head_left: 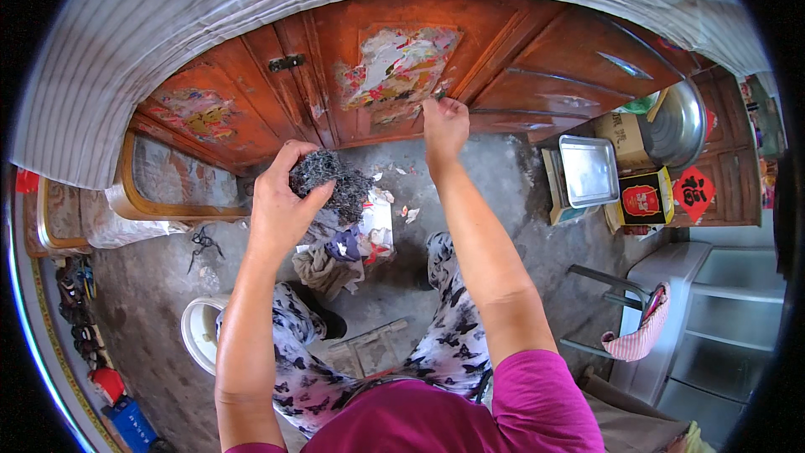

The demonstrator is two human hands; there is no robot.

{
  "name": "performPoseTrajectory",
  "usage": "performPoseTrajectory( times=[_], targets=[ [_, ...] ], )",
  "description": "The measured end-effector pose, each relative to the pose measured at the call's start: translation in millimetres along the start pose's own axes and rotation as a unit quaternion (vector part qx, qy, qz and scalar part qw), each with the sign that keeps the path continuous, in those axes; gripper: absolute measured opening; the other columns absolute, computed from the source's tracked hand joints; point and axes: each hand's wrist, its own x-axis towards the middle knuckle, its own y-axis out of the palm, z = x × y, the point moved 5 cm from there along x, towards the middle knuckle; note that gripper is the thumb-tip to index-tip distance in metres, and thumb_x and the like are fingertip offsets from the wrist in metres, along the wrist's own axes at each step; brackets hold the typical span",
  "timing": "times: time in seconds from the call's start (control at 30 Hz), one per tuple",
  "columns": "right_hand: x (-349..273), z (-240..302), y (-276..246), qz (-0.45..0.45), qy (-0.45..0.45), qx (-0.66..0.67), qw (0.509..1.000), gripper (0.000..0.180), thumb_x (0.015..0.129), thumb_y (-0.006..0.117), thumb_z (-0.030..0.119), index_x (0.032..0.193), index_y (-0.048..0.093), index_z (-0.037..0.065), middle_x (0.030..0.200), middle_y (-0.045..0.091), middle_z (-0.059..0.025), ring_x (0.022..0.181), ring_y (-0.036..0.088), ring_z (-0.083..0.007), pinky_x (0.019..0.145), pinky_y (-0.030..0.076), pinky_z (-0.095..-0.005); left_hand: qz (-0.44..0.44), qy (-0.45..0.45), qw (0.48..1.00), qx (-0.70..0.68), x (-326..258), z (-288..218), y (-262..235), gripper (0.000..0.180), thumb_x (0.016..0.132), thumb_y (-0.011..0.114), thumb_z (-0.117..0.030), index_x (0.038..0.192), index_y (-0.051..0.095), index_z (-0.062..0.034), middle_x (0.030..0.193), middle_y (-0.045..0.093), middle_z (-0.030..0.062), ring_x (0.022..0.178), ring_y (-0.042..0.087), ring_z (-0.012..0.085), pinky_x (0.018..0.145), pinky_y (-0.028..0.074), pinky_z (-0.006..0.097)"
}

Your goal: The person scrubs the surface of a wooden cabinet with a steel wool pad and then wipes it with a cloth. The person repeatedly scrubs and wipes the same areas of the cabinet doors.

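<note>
Grey concrete floor (pixel 503 180) spreads below the fingers, with crumpled cloths (pixel 323 267) and paper scraps (pixel 411 216) under the left ones. Nearest, the left hand (pixel 281 189) grips a dark wiry scouring pad (pixel 331 176), thumb below and fingers above, its bulk jutting right of the fingertips. Scrubbing with it would probably go best with the pad pressed flat, in short, even strokes along the wood grain, since wire could scratch the finish. The left forearm rises almost straight, the wrist bent a little inward. Farther out, the right arm reaches up and leans left; the right hand (pixel 446 122) has its fingers curled together at the lower right of the torn paper (pixel 398 67) on the cabinet door (pixel 340 42). Whether they pinch a scrap, I cannot tell; a loose edge likely peels cleaner when drawn back low and slowly
</note>
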Motion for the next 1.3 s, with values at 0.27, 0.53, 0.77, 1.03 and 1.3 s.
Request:
performPoseTrajectory(
  times=[0.27, 0.53, 0.77, 1.03, 1.3],
  targets=[
    [21.3, -29.7, -2.8, -0.025, 0.067, -0.002, 0.997, 0.028, 0.081, 0.078, 0.023, 0.095, 0.07, 0.0, 0.086, 0.076, -0.0112, 0.08, 0.072, -0.0228, 0.082, 0.056, -0.0358, 0.0, 0.015, 1.0, 0.009, 3.0, -3.0, 0.3, 0.036, 0.079, 0.078, -0.001, 0.111, 0.063, -0.001, 0.093, 0.068, 0.0101, 0.086, 0.068, 0.0184, 0.085, 0.054, 0.031],
    [31.1, -39.8, -6.5, -0.027, 0.032, 0.063, 0.997, 0.025, 0.084, 0.077, 0.021, 0.097, 0.07, 0.001, 0.088, 0.076, -0.0091, 0.082, 0.072, -0.0186, 0.08, 0.057, -0.0332, 0.012, 0.016, 1.0, 0.002, 5.5, -6.9, 8.3, 0.036, 0.079, 0.078, -0.002, 0.112, 0.063, -0.0013, 0.094, 0.069, 0.0109, 0.087, 0.069, 0.0197, 0.085, 0.054, 0.032],
    [1.5, 38.2, -10.1, -0.011, -0.064, -0.038, 0.997, 0.025, 0.087, 0.076, 0.021, 0.099, 0.069, 0.001, 0.087, 0.076, -0.0091, 0.081, 0.072, -0.0211, 0.078, 0.057, -0.0362, 0.003, 0.023, 1.0, 0.013, 2.8, -3.5, 5.5, 0.036, 0.079, 0.078, -0.003, 0.112, 0.063, -0.0014, 0.094, 0.069, 0.011, 0.087, 0.07, 0.0212, 0.085, 0.054, 0.032],
    [17.3, -8.8, -5.1, -0.042, -0.001, 0.065, 0.997, 0.028, 0.088, 0.076, 0.026, 0.095, 0.068, 0.0, 0.084, 0.075, -0.0106, 0.08, 0.072, -0.025, 0.078, 0.057, -0.0386, 0.009, 0.02, 1.0, 0.017, 3.0, -7.5, 7.6, 0.035, 0.08, 0.078, -0.003, 0.112, 0.063, -0.0017, 0.094, 0.069, 0.0105, 0.086, 0.07, 0.0208, 0.085, 0.054, 0.032],
    [0.0, 33.4, -5.8, 0.003, -0.034, -0.035, 0.999, 0.03, 0.086, 0.077, 0.027, 0.094, 0.07, -0.001, 0.082, 0.073, -0.0092, 0.076, 0.07, -0.0237, 0.078, 0.056, -0.0391, 0.01, 0.024, 1.0, 0.017, 0.5, -3.3, 4.3, 0.035, 0.08, 0.077, -0.003, 0.111, 0.063, -0.0019, 0.095, 0.068, 0.0108, 0.087, 0.071, 0.0223, 0.085, 0.055, 0.032]
  ],
)
